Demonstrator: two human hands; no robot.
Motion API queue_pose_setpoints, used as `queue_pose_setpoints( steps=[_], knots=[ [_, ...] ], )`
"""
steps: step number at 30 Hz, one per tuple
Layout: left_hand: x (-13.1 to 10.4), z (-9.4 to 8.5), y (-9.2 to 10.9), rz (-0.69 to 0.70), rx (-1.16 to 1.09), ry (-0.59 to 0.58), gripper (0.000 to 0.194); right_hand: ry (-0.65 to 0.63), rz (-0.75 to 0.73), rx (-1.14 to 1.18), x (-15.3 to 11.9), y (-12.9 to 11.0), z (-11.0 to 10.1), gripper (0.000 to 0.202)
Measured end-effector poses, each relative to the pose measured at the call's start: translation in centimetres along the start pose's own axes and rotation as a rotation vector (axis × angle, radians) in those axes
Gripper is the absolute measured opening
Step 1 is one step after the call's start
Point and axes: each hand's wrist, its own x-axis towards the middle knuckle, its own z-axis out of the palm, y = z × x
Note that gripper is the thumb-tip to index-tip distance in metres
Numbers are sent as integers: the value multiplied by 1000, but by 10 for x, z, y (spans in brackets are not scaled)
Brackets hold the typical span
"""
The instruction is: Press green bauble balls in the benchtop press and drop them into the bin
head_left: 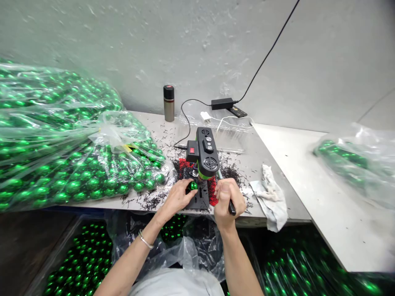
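I have the left hand point(180, 196) closed around a glossy green ball point(193, 186) on the slotted black base plate point(202, 201), under the head of the benchtop press point(207, 149); the right hand point(228, 199) is wrapped around its lever point(220, 175). My main worry is the left fingers: so near the head, they could get nipped if the lever drops early. The ball is round and slick, so a loose hold could let it roll off-centre. Black scraps point(230, 172) around the base could lodge beneath it and tilt it. To the left, a bulging clear bag of green balls point(92, 176) crowds that side; a crumpled rag point(273, 199) lies right of the lever. Behind stand a flask point(169, 106) and a power adapter point(222, 103).
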Motion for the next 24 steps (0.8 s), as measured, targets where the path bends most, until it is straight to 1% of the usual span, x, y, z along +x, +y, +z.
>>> queue_pose_setpoints(
  steps=[2, 5, 11, 14, 19, 24],
  knots=[
    [1, 4, -1, 55, 37, 9, 38, -3, -6, 0, -1, 1, 0, 33],
    [0, 12, -4, 99, 54, 50, 35, -6, -2, -6, -3, 1, -1, 32],
    [-6, 29, -12, 112, -10, 188, 35, -14, -36, -7, -12, 6, -1, 29],
    [-8, 32, -14, 121, -29, 187, 36, -17, -47, -11, -25, 15, 0, 28],
    [-8, 32, -16, 116, -51, 181, 36, -37, -129, -26, -50, 36, 3, 28],
    [-8, 34, -17, 86, -45, 169, 36, 31, -111, 18, -65, 50, 9, 29]
  ],
)
